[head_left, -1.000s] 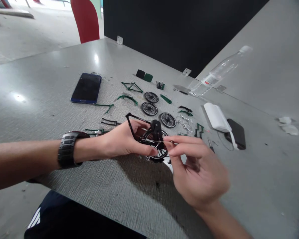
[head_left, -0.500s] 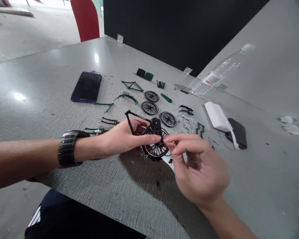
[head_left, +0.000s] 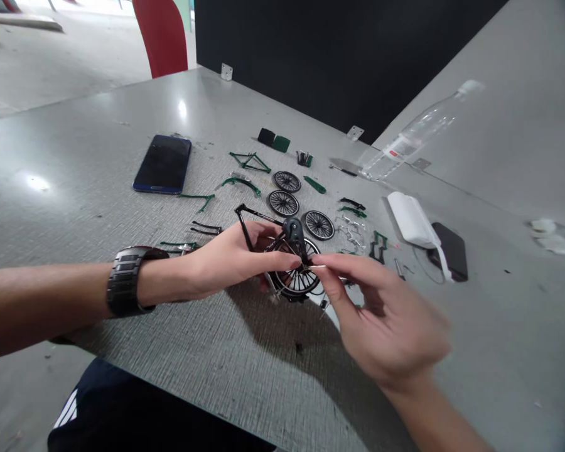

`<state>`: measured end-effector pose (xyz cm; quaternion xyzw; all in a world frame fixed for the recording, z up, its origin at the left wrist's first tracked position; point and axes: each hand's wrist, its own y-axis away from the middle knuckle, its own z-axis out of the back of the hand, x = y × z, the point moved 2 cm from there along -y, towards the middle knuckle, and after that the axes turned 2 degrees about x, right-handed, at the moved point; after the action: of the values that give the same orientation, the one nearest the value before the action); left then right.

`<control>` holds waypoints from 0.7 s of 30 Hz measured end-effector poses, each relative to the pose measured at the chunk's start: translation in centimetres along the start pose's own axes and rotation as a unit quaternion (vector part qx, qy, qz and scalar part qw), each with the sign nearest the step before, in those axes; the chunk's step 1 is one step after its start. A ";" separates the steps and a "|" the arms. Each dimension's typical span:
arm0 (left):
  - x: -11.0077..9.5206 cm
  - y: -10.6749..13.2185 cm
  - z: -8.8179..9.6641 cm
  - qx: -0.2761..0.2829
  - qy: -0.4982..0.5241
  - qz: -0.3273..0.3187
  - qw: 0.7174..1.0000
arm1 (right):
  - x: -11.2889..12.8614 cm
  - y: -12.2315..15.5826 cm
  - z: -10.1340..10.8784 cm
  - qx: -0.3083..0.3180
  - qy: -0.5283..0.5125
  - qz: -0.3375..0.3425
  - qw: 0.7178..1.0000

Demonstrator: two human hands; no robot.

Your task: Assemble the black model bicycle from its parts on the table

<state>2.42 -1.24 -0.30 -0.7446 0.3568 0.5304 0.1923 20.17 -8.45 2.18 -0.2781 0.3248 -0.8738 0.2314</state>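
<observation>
My left hand (head_left: 242,257) is closed around a black miniature bicycle frame (head_left: 262,215), its thumb pressed near the hub of the fitted spoked wheel (head_left: 295,282). A black chain cover (head_left: 294,231) sits on the frame above that wheel. At the hub, my right hand (head_left: 381,311) pinches a thin silver rod (head_left: 317,267) between thumb and forefinger. The rod points toward the wheel's centre; its tip and exact kind are hard to make out. Just beyond the hands lie three loose wheels, the nearest one (head_left: 318,225) beside the chain cover.
Green and black bicycle parts, among them a green frame (head_left: 249,162) and a green mudguard (head_left: 242,183), lie across the grey table (head_left: 183,351). A phone (head_left: 163,164) is at left. On the right are a plastic bottle (head_left: 414,138), a white case (head_left: 412,220) and a dark flat object (head_left: 452,251).
My right hand has shifted slightly right and its fingers have rolled, so the silver rod shows more plainly. My left hand and the bicycle have barely moved.
</observation>
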 end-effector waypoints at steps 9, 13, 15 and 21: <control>-0.3 0.1 -0.4 -0.007 0.087 0.041 0.995 | 0.1 0.0 -0.8 -0.036 -0.078 -0.085 0.993; -0.3 0.1 -0.4 -0.002 0.103 0.064 0.993 | 0.4 -0.2 -0.7 -0.041 -0.033 -0.055 0.997; -0.3 0.1 -0.3 0.005 0.108 0.065 0.992 | 0.3 -0.2 -0.8 -0.042 -0.038 -0.069 0.996; -0.1 0.0 -0.2 0.007 0.111 0.060 0.992 | -0.2 -0.1 -0.8 -0.024 -0.053 -0.044 0.997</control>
<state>2.51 -1.36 -0.10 -0.7751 0.4234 0.4523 0.1241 19.79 -7.93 1.69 -0.3435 0.3207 -0.8591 0.2026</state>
